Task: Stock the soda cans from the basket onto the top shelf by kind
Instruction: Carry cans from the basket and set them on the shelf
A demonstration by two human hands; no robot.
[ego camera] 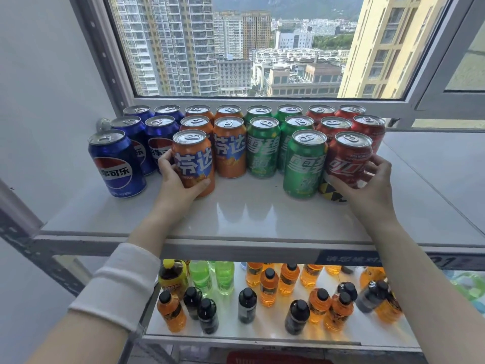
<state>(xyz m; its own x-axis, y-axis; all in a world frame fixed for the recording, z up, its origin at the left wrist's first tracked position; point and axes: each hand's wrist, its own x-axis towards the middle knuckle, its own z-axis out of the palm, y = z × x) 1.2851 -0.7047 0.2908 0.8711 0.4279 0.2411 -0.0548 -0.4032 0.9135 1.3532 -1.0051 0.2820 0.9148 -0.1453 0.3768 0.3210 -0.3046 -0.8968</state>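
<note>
On the white top shelf (257,214) soda cans stand upright in colour groups: blue cans (116,164) at the left, then orange, green (304,164) and red at the right. My left hand (181,179) is wrapped around the front orange can (194,161), which rests on the shelf. My right hand (367,179) grips the front red can (346,161), which stands beside the front green can. The basket is not in view.
A window (249,48) and its frame rise right behind the cans. The lower shelf (236,334) holds several orange, green and dark bottles. A grey wall lies to the left; metal shelf posts (15,232) run down the left side.
</note>
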